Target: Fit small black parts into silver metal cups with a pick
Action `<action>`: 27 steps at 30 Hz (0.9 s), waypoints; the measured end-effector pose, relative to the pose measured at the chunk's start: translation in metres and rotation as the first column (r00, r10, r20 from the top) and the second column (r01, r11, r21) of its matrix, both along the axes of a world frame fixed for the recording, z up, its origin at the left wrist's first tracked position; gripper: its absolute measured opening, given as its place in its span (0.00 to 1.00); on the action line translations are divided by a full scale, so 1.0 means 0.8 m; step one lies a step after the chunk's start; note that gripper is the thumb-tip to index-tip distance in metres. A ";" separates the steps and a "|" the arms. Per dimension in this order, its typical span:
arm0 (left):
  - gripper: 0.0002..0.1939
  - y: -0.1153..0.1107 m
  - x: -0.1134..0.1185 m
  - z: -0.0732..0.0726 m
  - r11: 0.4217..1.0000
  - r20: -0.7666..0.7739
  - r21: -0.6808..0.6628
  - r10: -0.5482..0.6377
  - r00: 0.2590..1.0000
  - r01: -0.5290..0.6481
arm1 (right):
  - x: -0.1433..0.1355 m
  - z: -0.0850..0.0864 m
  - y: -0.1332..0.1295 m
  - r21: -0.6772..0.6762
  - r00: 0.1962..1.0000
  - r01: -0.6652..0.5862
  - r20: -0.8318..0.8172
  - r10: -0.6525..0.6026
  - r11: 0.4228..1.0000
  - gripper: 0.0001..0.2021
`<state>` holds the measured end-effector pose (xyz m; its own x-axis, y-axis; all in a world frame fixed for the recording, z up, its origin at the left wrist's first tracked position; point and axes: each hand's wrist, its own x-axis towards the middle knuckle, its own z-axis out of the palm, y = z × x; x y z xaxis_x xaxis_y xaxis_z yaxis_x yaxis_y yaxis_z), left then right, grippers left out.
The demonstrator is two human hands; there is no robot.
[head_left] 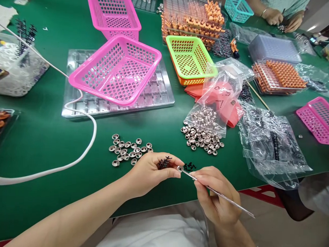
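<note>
Between the thumb and forefinger of my left hand is a small silver metal cup; a cluster of black plastic pieces sits in the same hand. My right hand grips a thin metal tool like a pen, its tip at the cup. Small black parts lie on the green table just behind the tool's tip. Loose silver cups are spread behind my left hand. A larger pile of silver cups spills from a clear bag farther back.
Pink baskets rest on a clear tray at the back left. A white cable curves across the left. Green basket, orange parts and plastic bags lie right. Another person's hands work at the far right.
</note>
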<state>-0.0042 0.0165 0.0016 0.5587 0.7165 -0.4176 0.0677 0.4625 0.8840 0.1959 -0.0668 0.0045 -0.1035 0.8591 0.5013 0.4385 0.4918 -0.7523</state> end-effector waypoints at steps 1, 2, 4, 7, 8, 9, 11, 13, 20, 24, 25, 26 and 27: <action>0.07 0.000 0.000 0.000 1.000 -0.004 0.003 0.002 1.000 -0.002 | 0.000 -0.001 0.000 0.002 1.000 -0.009 -0.001 0.009 1.000 0.22; 0.07 0.000 0.000 -0.001 1.000 -0.006 0.006 0.003 1.000 -0.003 | 0.001 -0.001 0.000 0.003 1.000 -0.017 -0.001 0.017 1.000 0.22; 0.08 -0.001 0.000 -0.002 1.000 -0.011 0.013 0.004 1.000 -0.004 | 0.001 -0.002 0.000 0.005 1.000 -0.026 0.000 0.026 1.000 0.23; 0.08 -0.002 -0.001 -0.004 1.000 -0.021 0.029 0.001 1.000 -0.001 | 0.001 -0.002 0.000 0.004 0.999 -0.032 0.010 0.032 0.999 0.23; 0.08 -0.002 -0.001 -0.005 0.999 -0.026 0.035 0.001 1.000 0.000 | 0.002 -0.003 -0.001 0.003 0.999 -0.035 0.014 0.035 0.999 0.23; 0.08 -0.002 -0.001 -0.006 0.999 -0.030 0.041 0.001 1.000 0.000 | 0.002 -0.003 -0.001 0.003 0.999 -0.041 0.019 0.041 0.999 0.23; 0.08 -0.003 -0.001 -0.007 0.999 -0.037 0.050 0.003 0.999 -0.001 | 0.003 -0.004 -0.001 0.007 0.998 -0.056 0.028 0.056 0.998 0.24; 0.08 -0.003 0.000 -0.007 0.998 -0.041 0.055 0.005 0.999 -0.003 | 0.003 -0.005 -0.002 0.008 0.997 -0.065 0.032 0.065 0.998 0.24; 0.07 0.000 0.001 0.000 0.999 0.008 -0.045 0.018 1.000 -0.018 | -0.002 -0.008 -0.001 -0.011 0.997 -0.001 -0.078 0.000 1.000 0.23; 0.09 0.005 -0.001 0.005 0.992 0.036 -0.127 0.021 0.999 -0.017 | -0.007 -0.010 0.001 -0.059 0.953 0.116 -0.275 -0.127 0.992 0.18; 0.09 0.005 -0.001 0.006 0.990 0.035 -0.138 0.017 0.999 -0.012 | -0.007 -0.010 0.001 -0.075 0.938 0.141 -0.310 -0.157 0.987 0.16; 0.10 0.006 -0.002 0.006 0.990 0.034 -0.142 0.012 0.999 -0.007 | -0.008 -0.010 0.001 -0.091 0.923 0.164 -0.336 -0.185 0.982 0.15; 0.10 0.006 -0.002 0.007 0.990 0.032 -0.139 0.006 0.999 -0.001 | -0.008 -0.010 0.002 -0.104 0.912 0.185 -0.352 -0.210 0.977 0.13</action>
